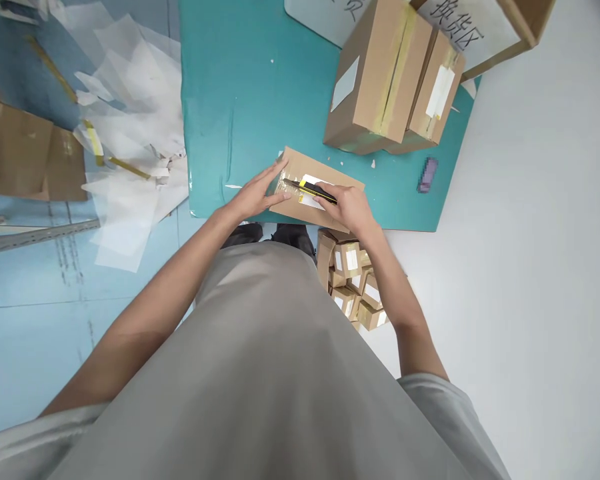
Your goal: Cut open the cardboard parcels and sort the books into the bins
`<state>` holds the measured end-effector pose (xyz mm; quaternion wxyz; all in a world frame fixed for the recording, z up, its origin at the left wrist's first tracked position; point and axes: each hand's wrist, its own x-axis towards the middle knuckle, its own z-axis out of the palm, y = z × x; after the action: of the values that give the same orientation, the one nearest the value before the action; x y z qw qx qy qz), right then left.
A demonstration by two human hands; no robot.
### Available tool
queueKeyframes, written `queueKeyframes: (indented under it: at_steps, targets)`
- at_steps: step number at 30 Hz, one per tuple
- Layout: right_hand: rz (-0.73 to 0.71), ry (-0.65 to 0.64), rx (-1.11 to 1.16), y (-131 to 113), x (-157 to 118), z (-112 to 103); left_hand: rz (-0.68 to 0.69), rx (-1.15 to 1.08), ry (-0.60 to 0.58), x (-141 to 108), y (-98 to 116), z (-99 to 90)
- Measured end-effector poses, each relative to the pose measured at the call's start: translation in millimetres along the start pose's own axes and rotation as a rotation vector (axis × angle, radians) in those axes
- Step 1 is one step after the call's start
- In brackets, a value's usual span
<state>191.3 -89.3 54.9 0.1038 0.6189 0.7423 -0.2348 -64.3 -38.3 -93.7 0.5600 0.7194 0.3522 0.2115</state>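
A flat brown cardboard box with a white label lies near the front edge of the green table. Clear tape crosses its left end. My right hand is closed round a black and yellow utility knife, whose tip points left over the taped end. Whether the blade touches the tape I cannot tell. Against the box's left end rests my left hand, thumb and fingers spread apart.
Two taped cartons stand on the green table at the back right, beside a blurred purple item. Below the table's front edge sit several small boxes. Loose white sheets and folded cardboard are at the left.
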Motion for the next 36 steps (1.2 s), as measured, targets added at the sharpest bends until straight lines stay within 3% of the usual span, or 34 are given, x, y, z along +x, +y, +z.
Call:
queueKeyframes:
  at_steps: [11,19,31,36]
  targets:
    - [-0.025,-0.185,-0.274,-23,7,-36,-0.034,-0.002,-0.021,0,5,-1.8]
    - [-0.015,-0.206,-0.334,-29,8,-38,-0.043,-0.023,-0.016,1,-3,1.4]
    - [0.048,-0.217,-0.362,4,-18,-30,-0.024,-0.040,0.008,-1,-7,5.8]
    - [0.035,-0.200,-0.367,7,-20,-33,-0.026,0.023,0.039,-3,3,5.6]
